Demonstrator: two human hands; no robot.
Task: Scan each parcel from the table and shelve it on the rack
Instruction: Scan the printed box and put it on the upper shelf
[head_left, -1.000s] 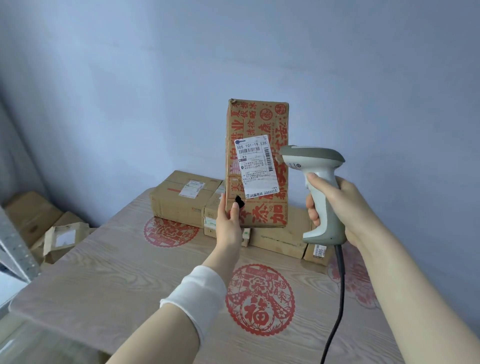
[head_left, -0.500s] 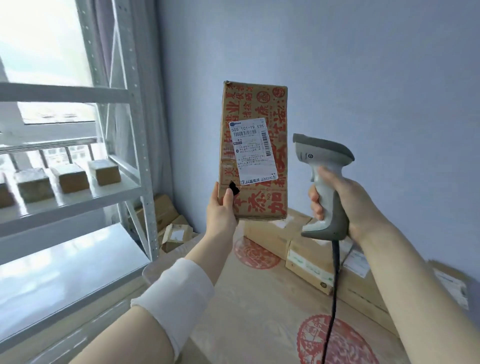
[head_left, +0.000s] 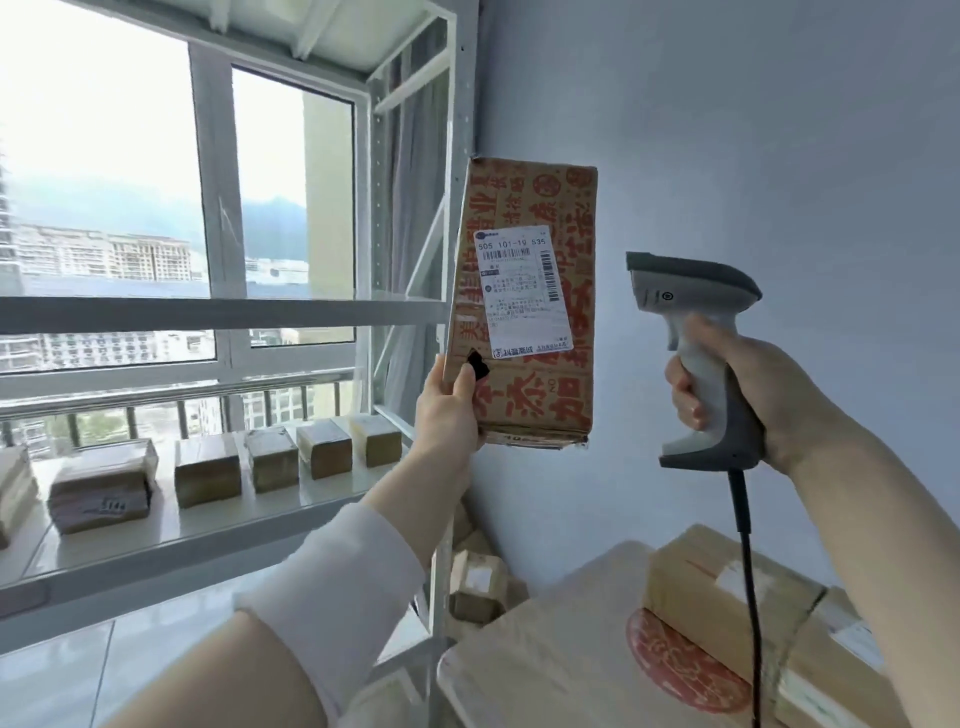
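The left hand (head_left: 451, 410) grips the parcel (head_left: 524, 306) by its lower left corner, holding it upright, label facing the camera. To its right, the right hand (head_left: 748, 389) is clenched around the scanner (head_left: 701, 358). Since a second ago the view has swung left: the rack (head_left: 218, 317) with shelved boxes now sits behind, the table (head_left: 545, 660) at lower right.

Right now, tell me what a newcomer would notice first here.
The tall red-printed parcel, held upright at centre by the left hand, its white label facing the camera. Just right of it, the right hand grips a grey scanner, cable hanging down. To the left, a white rack by a bright window holds a row of small boxes.
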